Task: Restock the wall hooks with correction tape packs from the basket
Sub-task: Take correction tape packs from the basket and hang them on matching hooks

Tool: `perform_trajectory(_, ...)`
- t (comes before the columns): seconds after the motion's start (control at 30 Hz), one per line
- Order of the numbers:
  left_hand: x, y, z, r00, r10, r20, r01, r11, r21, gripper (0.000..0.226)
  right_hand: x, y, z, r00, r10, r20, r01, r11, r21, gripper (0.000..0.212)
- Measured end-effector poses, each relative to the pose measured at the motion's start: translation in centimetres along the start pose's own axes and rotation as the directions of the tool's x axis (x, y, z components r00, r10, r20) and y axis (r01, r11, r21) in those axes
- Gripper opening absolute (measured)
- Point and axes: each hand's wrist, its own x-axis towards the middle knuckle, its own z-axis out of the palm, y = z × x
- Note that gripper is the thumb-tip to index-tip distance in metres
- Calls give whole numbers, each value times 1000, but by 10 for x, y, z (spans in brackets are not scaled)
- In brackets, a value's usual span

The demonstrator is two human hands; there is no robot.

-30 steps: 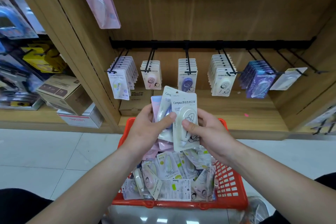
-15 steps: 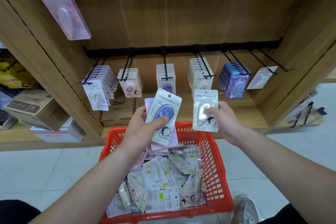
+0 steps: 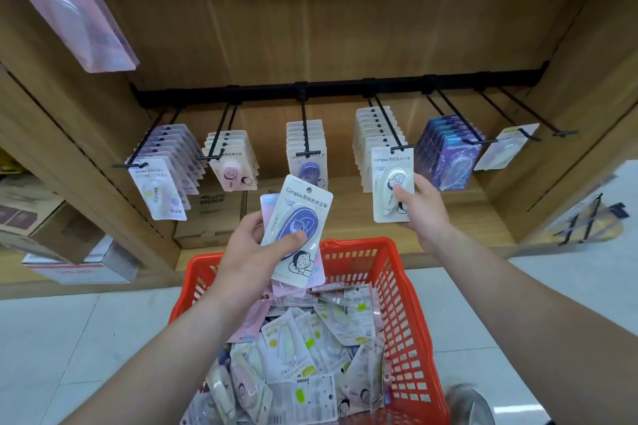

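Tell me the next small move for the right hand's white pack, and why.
Probably ease the white pack back onto the hook. The right hand holds it with its top edge at the hook's tip, just in front of a row of matching white packs. Whether its hole is already threaded, I cannot tell.

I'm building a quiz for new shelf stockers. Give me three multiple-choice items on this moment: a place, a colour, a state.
1. Where is the white correction tape pack in the right hand? A) at the tip of a black wire hook B) on the shelf C) on the floor
2. What colour is the plastic mesh basket? A) blue B) red C) green
3. What is the left hand doing? A) hanging empty B) gripping a stack topped by a purple-tape pack C) resting on the basket rim
Answers: A, its top meets the hook's end; B, its walls are red; B, its thumb presses that pack.
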Motion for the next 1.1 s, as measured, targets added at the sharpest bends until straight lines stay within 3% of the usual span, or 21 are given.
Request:
perform_trajectory(0.17,5,-3,-4,1000,-4,-7,4,1000,-12,42,8,6,14,989,21,-145,-20,1000,10,25)
perform_trajectory(0.3,5,-4,-3,1000,-4,6,4,1000,-25,43,24,-2,33,982,62,-179,-71,996,-49,24)
perform_trajectory(0.4,4,-5,-4,1000,-8,12,8,999,-35,44,32,-9,39,959,203,-200,-222,972,-79,52)
perform_trajectory(0.47,4,-4,-6,1000,-15,5,16,998,-59,43,25,-8,36,945,243,-217,-294,923,-247,70)
perform_trajectory(0.5,4,-4,-7,1000,-19,1,19,997,-72,42,16,-7,34,954,229,-192,-284,893,-348,69)
perform_trajectory(0.57,4,-5,-11,1000,-29,1,29,996,-90,43,-14,-16,35,982,189,-16,-179,892,-415,46)
perform_trajectory(0.67,2,-8,-15,999,-47,14,48,993,-110,46,-68,-34,48,906,188,379,-100,966,-240,22)
perform_trajectory(0.73,0,-8,-19,999,-44,19,45,993,-106,47,-97,-43,58,843,166,511,-88,981,-174,19)
perform_trajectory(0.93,-13,-8,-28,998,-3,57,7,997,-77,53,-128,-41,76,868,133,479,-86,989,-119,29)
perform_trajectory(1.1,-24,-8,-37,1000,21,14,-19,995,-97,62,-142,-42,88,893,74,444,-42,996,-82,23)
